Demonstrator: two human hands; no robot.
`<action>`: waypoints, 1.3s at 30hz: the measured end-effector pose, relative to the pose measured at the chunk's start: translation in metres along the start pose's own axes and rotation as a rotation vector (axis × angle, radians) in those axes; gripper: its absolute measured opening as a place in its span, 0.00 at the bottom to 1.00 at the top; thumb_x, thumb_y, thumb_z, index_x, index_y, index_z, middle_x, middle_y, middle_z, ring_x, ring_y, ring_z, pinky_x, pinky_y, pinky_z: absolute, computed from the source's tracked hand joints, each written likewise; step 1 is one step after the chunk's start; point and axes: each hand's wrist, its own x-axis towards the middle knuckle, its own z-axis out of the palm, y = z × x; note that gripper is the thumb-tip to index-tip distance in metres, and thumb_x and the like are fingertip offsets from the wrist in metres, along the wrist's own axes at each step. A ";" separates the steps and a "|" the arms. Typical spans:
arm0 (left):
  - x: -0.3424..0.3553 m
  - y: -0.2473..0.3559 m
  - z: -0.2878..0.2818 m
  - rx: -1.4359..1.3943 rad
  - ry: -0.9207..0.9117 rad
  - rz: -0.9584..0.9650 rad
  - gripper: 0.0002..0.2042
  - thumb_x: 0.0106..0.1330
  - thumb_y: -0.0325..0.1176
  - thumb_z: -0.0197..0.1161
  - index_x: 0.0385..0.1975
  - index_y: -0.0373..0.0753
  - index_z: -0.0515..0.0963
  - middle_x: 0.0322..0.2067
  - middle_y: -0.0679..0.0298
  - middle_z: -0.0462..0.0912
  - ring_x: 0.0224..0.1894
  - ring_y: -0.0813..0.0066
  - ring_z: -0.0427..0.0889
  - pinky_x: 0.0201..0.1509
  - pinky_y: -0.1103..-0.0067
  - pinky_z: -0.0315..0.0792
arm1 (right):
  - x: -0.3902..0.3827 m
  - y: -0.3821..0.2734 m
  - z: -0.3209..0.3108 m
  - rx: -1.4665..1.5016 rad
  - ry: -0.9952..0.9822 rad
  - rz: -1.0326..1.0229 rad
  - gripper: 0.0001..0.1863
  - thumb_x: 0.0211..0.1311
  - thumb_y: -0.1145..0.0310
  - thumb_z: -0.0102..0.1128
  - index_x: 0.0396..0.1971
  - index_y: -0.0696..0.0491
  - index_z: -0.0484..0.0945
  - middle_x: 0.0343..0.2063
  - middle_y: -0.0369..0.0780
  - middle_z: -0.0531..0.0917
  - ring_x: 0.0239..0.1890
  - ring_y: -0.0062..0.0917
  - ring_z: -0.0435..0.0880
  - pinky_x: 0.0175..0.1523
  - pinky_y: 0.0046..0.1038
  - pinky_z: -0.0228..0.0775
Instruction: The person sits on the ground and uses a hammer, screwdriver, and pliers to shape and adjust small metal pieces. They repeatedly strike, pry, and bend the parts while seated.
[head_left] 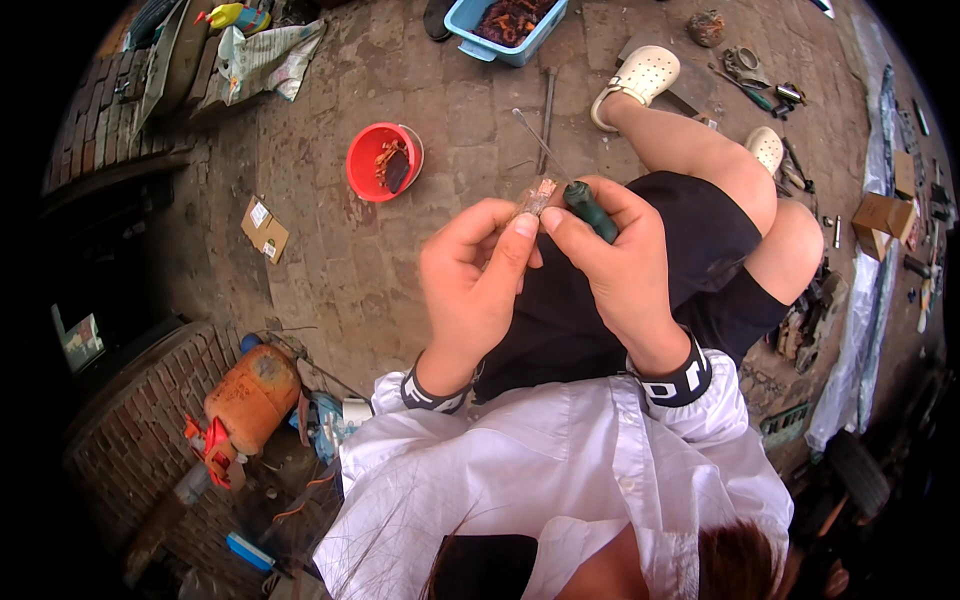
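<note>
Above the lap, centre — left hand (470, 290) pinching a small copper-coloured part (538, 194); right hand (620, 260) closed round a green-handled screwdriver (590, 210), tip touching it. Red bowl (382, 160) far left.

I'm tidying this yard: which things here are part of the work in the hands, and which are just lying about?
In use:
left hand
right hand
small copper piece pinched in the left fingers
green-handled tool in the right hand

Lying about:
red bowl
blue tray
orange gas cylinder
cardboard box
tools on the ground
</note>
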 end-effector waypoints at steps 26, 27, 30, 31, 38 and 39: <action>0.001 -0.012 0.003 0.090 0.042 0.071 0.08 0.67 0.31 0.57 0.28 0.34 0.75 0.17 0.74 0.70 0.18 0.92 0.62 0.21 0.90 0.53 | 0.003 -0.001 0.003 -0.113 0.054 -0.052 0.08 0.52 0.73 0.62 0.30 0.61 0.78 0.22 0.31 0.78 0.27 0.09 0.71 0.30 0.16 0.64; 0.000 -0.014 0.002 0.110 0.052 0.082 0.07 0.66 0.30 0.57 0.27 0.34 0.75 0.18 0.75 0.69 0.19 0.92 0.62 0.21 0.90 0.53 | 0.003 0.000 0.005 -0.114 0.063 -0.070 0.08 0.52 0.72 0.62 0.29 0.61 0.78 0.22 0.31 0.78 0.27 0.09 0.72 0.31 0.16 0.65; 0.001 -0.018 0.002 0.145 0.067 0.096 0.07 0.64 0.28 0.59 0.26 0.32 0.75 0.18 0.76 0.67 0.20 0.92 0.60 0.22 0.88 0.53 | 0.002 0.003 0.009 -0.126 0.087 -0.135 0.08 0.51 0.72 0.62 0.30 0.61 0.78 0.22 0.32 0.79 0.27 0.10 0.73 0.31 0.16 0.65; 0.001 -0.017 0.002 0.140 0.065 0.091 0.07 0.64 0.27 0.59 0.26 0.32 0.75 0.18 0.76 0.66 0.20 0.92 0.60 0.21 0.88 0.53 | 0.002 0.003 0.008 -0.165 0.087 -0.146 0.08 0.51 0.72 0.62 0.30 0.61 0.78 0.23 0.33 0.80 0.27 0.10 0.73 0.32 0.16 0.66; 0.002 -0.005 0.004 -0.075 0.011 -0.026 0.08 0.67 0.31 0.56 0.28 0.34 0.75 0.16 0.74 0.68 0.17 0.91 0.60 0.19 0.89 0.51 | 0.001 0.004 0.005 0.035 0.036 -0.005 0.07 0.53 0.72 0.61 0.30 0.60 0.79 0.24 0.31 0.79 0.28 0.09 0.72 0.33 0.15 0.65; 0.003 -0.004 0.004 -0.110 0.007 -0.063 0.08 0.67 0.31 0.55 0.28 0.34 0.75 0.16 0.74 0.68 0.16 0.90 0.59 0.19 0.89 0.50 | 0.001 0.004 0.005 0.107 0.027 0.042 0.07 0.54 0.72 0.61 0.30 0.60 0.79 0.24 0.31 0.79 0.28 0.09 0.72 0.33 0.15 0.64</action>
